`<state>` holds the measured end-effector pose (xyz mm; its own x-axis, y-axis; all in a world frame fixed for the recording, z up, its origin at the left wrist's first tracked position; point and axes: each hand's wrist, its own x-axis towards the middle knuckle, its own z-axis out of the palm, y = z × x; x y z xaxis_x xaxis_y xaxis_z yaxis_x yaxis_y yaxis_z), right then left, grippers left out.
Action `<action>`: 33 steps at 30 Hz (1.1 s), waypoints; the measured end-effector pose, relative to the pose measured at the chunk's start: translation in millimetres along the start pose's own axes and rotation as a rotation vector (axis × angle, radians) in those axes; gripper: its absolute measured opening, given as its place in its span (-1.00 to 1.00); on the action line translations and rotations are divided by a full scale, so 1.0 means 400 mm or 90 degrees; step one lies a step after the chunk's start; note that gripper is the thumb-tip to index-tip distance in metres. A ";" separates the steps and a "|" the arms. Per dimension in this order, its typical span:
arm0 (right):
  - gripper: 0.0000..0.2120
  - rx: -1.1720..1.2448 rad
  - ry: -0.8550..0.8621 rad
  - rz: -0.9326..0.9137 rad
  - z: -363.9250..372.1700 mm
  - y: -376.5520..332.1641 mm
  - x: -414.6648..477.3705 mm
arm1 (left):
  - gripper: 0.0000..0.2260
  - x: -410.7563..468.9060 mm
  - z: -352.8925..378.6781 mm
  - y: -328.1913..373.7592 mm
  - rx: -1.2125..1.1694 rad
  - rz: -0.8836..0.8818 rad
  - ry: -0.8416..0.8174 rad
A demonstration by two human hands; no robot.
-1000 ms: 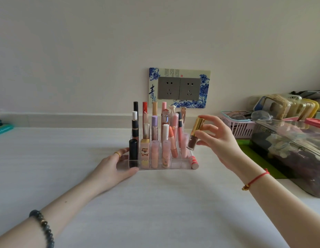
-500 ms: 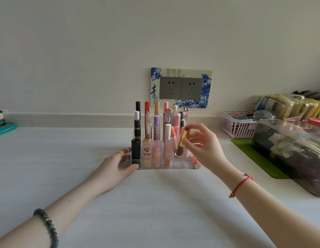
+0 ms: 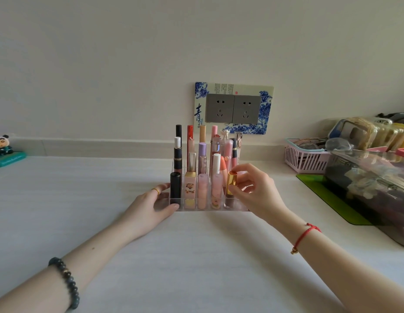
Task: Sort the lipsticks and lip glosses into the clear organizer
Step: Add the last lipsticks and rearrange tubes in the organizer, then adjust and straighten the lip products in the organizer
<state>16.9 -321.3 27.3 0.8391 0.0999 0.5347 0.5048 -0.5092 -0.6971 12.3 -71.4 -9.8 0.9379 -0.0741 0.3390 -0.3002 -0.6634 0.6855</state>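
A clear organizer [image 3: 177,205] stands mid-table, its slots filled with several upright lipsticks and lip glosses. A gold-capped lip gloss [image 3: 230,184] with dark brown contents stands upright in the front row's right slot. My right hand [image 3: 256,193] pinches its gold cap with thumb and fingers. My left hand [image 3: 151,205] rests flat on the table with its fingers against the organizer's left front corner, beside a black lipstick [image 3: 175,188]. My right hand hides whatever lies beside the organizer's right end.
A pink basket [image 3: 303,159] with glasses, a large clear box [image 3: 372,190] on a green mat [image 3: 327,195] and several pouches crowd the right side. A small panda figurine [image 3: 4,150] sits far left. A wall socket [image 3: 232,108] is behind the organizer.
My right hand brought the gold-capped lip gloss from the organizer's right side down and left, and it now stands upright in the front-right slot. My left hand stayed at the organizer.
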 end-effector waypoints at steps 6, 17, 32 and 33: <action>-0.71 -0.006 -0.002 -0.003 -0.001 0.003 0.001 | -0.53 0.002 0.001 -0.003 0.000 0.001 -0.002; -0.75 0.029 0.142 -0.001 -0.104 -0.006 0.037 | -0.53 0.002 0.000 0.000 0.010 0.001 -0.005; -0.72 -0.102 -0.039 0.233 -0.053 0.094 0.035 | -0.56 -0.002 0.001 0.005 0.000 -0.014 -0.004; -0.71 -0.109 -0.047 0.239 -0.053 0.093 0.038 | -0.56 -0.003 0.000 0.006 -0.002 -0.014 -0.004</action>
<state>44.2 -356.8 19.5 0.9741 -0.0615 0.2177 0.1250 -0.6558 -0.7445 10.5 -72.9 -8.8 0.9453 -0.0642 0.3199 -0.2801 -0.6626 0.6946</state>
